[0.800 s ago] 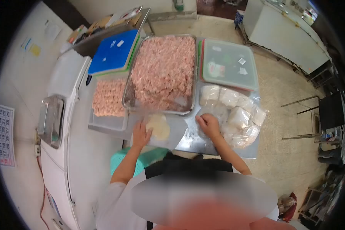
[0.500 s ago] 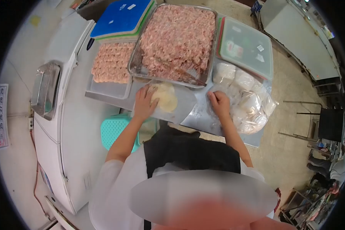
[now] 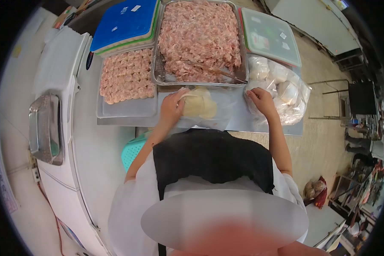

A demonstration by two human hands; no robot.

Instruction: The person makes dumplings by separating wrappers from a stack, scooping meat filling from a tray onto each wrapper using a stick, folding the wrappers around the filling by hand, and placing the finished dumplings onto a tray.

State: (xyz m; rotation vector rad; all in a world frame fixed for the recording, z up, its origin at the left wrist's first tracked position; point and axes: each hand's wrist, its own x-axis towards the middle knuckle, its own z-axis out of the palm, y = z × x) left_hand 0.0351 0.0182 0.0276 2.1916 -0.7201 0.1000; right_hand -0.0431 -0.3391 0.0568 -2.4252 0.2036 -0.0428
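Note:
Pale round dough wrappers (image 3: 201, 105) lie overlapping on clear plastic (image 3: 222, 112) at the table's front. My left hand (image 3: 173, 106) has its fingers closed on the left edge of these wrappers, lifting it slightly. Farther right, my right hand (image 3: 263, 101) is pinched closed against the left side of a clear plastic bag (image 3: 301, 109) holding several white rounded bundles. What its fingertips hold, if anything, cannot be made out. Behind the wrappers stands a metal tray (image 3: 158, 72) heaped with ground meat (image 3: 200, 38); a thin utensil (image 3: 219, 72) lies on the meat.
Left of the meat tray, rows of filled dumplings (image 3: 126, 74) sit on a plastic tray (image 3: 126, 110). Blue-lidded containers (image 3: 123, 23) and a pale-lidded container (image 3: 272, 38) flank the meat. A turquoise basket (image 3: 132, 153) is below the table, beside a white freezer (image 3: 102, 162).
My view has shifted and turned. My left hand now grasps the wrappers' edge rather than resting on them. My right hand has moved from the bare metal to the bag's side.

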